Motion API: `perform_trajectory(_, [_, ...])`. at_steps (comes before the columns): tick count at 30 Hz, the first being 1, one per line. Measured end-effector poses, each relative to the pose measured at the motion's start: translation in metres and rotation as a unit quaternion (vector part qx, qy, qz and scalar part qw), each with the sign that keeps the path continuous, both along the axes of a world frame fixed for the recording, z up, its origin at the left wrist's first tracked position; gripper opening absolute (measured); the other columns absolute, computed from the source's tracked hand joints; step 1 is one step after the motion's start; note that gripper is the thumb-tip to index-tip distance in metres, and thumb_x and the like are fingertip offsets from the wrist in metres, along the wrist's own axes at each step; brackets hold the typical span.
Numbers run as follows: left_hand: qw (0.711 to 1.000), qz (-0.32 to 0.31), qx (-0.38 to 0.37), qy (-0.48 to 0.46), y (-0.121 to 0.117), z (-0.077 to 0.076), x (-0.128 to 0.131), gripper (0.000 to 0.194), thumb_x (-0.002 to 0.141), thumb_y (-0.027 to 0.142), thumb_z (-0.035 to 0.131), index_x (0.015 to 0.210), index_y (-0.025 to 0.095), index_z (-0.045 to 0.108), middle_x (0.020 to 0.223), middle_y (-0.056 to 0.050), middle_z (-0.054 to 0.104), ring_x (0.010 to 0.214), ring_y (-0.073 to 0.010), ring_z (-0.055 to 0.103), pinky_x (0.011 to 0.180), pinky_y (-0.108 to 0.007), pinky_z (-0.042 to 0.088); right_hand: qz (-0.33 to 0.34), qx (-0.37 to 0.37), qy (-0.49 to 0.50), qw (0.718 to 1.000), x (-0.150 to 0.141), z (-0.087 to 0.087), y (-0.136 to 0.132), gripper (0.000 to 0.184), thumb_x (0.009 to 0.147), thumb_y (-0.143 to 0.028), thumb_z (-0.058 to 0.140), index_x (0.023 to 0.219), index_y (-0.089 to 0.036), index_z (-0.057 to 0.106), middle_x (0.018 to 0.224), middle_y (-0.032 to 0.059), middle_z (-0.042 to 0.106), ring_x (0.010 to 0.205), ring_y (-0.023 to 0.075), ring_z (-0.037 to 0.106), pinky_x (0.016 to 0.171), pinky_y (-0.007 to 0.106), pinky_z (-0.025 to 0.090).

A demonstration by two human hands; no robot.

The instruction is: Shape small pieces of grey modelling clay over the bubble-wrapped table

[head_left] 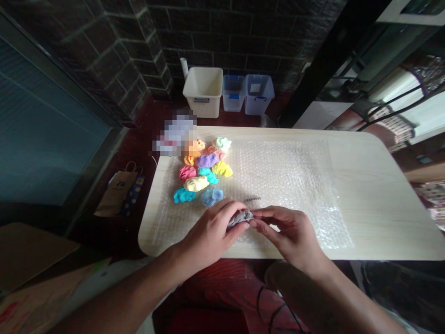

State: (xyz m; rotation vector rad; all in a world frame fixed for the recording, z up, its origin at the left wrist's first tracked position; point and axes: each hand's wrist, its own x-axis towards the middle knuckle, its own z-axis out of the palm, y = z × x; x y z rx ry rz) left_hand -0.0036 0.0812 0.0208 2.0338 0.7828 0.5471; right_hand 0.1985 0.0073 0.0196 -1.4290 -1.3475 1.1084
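My left hand and my right hand meet over the near edge of the table, both pinching one grey lump of clay. The left hand's fingers curl round its left end; the right hand's fingertips grip its right end. They work above a sheet of bubble wrap spread on the light wooden table. Several coloured clay lumps lie in a cluster just beyond the left hand: blue, teal, yellow, pink, purple, orange, pale green. A small dark strip lies on the wrap just past my fingers.
A blurred-out object sits at the table's far left corner. On the floor behind stand a cream bin and two clear blue tubs. A paper bag stands left of the table.
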Motion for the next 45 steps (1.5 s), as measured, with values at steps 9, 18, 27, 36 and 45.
perform_trajectory(9, [0.999,-0.014,-0.004,-0.033,-0.001,0.004,0.001,0.017,0.105,0.023,0.053,0.119,0.019,0.063,0.112,-0.006,0.071,0.105,-0.0192,0.067,0.093,-0.032,0.050,-0.042,-0.023,0.127,0.991,-0.005,0.006,0.002,0.019,0.087,-0.025,0.082,0.106,-0.025,0.084,0.094,0.0057,0.085,0.080,0.0185,0.080,0.076,0.028,0.066])
perform_trajectory(18, [1.000,0.017,-0.004,-0.019,-0.004,-0.002,0.001,0.020,0.100,0.021,0.059,0.119,0.019,0.060,0.108,-0.006,0.072,0.098,-0.0188,0.070,0.088,-0.032,0.056,-0.046,-0.035,-0.004,0.998,-0.012,0.005,-0.008,0.023,0.098,-0.032,0.069,0.112,-0.019,0.083,0.078,0.0052,0.081,0.066,0.0171,0.076,0.059,0.026,0.061])
perform_trajectory(27, [0.999,0.010,-0.029,-0.039,-0.006,0.003,0.001,0.025,0.099,0.022,0.059,0.123,0.019,0.059,0.113,-0.007,0.073,0.101,-0.0198,0.070,0.092,-0.034,0.056,-0.053,-0.034,0.074,0.995,-0.016,0.007,-0.007,0.020,0.097,-0.033,0.070,0.093,-0.015,0.078,0.075,0.0059,0.077,0.065,0.0155,0.072,0.059,0.025,0.059])
perform_trajectory(36, [0.994,-0.001,-0.097,-0.044,-0.003,0.007,0.001,0.028,0.105,0.033,0.052,0.127,0.018,0.063,0.109,-0.008,0.074,0.095,-0.0200,0.070,0.087,-0.033,0.054,-0.044,-0.078,0.255,0.963,-0.017,0.005,0.002,0.021,0.096,-0.038,0.072,0.094,-0.017,0.071,0.072,0.0053,0.076,0.060,0.0167,0.074,0.056,0.027,0.063])
perform_trajectory(45, [0.983,-0.010,-0.175,-0.056,-0.002,0.009,0.003,0.037,0.108,0.040,0.046,0.128,0.018,0.068,0.074,0.000,0.064,0.068,-0.0151,0.061,0.071,-0.027,0.050,-0.017,0.137,-0.100,0.985,-0.008,0.012,-0.005,0.023,0.095,-0.016,0.071,0.112,-0.028,0.080,0.098,0.0065,0.078,0.084,0.0208,0.075,0.072,0.035,0.064])
